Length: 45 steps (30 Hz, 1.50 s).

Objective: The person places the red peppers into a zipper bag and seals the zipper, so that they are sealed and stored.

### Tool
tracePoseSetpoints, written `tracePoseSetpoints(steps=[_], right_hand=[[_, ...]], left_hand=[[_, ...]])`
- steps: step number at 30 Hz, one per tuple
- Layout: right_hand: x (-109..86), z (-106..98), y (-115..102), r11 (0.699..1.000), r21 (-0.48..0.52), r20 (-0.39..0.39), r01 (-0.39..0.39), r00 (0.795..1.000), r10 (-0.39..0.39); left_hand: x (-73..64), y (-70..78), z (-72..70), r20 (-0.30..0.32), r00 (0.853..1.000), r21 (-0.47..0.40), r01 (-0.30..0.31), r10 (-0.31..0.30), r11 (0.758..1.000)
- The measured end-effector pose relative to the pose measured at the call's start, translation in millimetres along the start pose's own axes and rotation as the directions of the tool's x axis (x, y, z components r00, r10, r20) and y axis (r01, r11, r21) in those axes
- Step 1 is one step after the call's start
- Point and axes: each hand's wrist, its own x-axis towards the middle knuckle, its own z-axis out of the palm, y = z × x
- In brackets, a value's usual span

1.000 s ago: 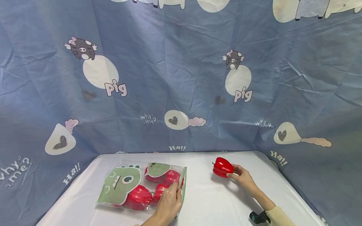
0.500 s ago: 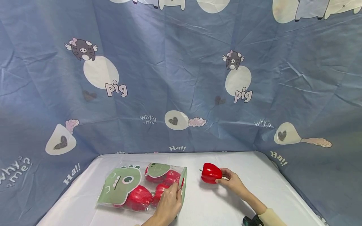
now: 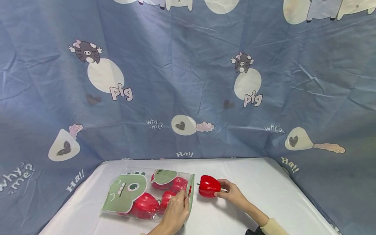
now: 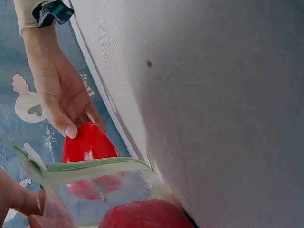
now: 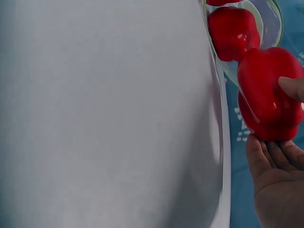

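In the head view a clear zip bag (image 3: 123, 192) with a green cartoon monster print lies on the table, several red bell peppers showing through it. My left hand (image 3: 175, 210) pinches the green-edged mouth of the bag at its right end. Just right of that mouth, my right hand (image 3: 232, 193) grips a red bell pepper (image 3: 209, 186) between thumb and fingers, its stem pointing at the bag. From the left wrist the bag's green rim (image 4: 99, 166) stands parted, with the held pepper (image 4: 90, 142) behind it. The right wrist view shows a pepper (image 5: 232, 31) inside the bag.
A white cloth covers the table (image 3: 264, 186). Behind and at the sides hangs a blue curtain (image 3: 188, 81) with pig and balloon prints. A dark band (image 3: 255, 231) sits around the right wrist by a cream sleeve (image 3: 273, 227).
My right hand has carried the bell pepper leftward and a little nearer to me, up to the bag's mouth. My left hand and the bag have stayed where they were.
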Motion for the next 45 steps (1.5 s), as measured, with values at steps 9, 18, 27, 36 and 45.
tracePoseSetpoints(steps=[9,18,27,36,45], right_hand=[[2.9,11.6,-1.9,1.0,-0.001,0.03,0.005,1.0,-0.005],[4.5,17.3,-1.8,0.998,-0.034,0.065,0.062,0.996,-0.059],[7.9,26.8,-6.0,0.999,-0.015,0.078,0.034,0.996,-0.033],[0.7,28.3,-23.8,0.998,-0.054,0.061,0.042,0.997,-0.038],[7.9,35.2,-9.7,0.995,-0.056,0.089,0.085,0.993,-0.079]], left_hand=[[-0.4,-0.2,-0.5,-0.003,1.0,-0.007,-0.007,0.007,1.0],[-1.0,-0.2,0.5,-0.049,0.998,0.008,-0.038,0.038,0.999],[-1.6,-0.6,0.4,-0.055,0.998,0.019,-0.039,0.04,0.999],[-1.3,0.5,-0.4,-0.064,0.996,0.006,-0.054,0.055,0.999],[-1.2,-0.7,-0.3,-0.038,0.998,-0.005,-0.053,0.053,0.999]])
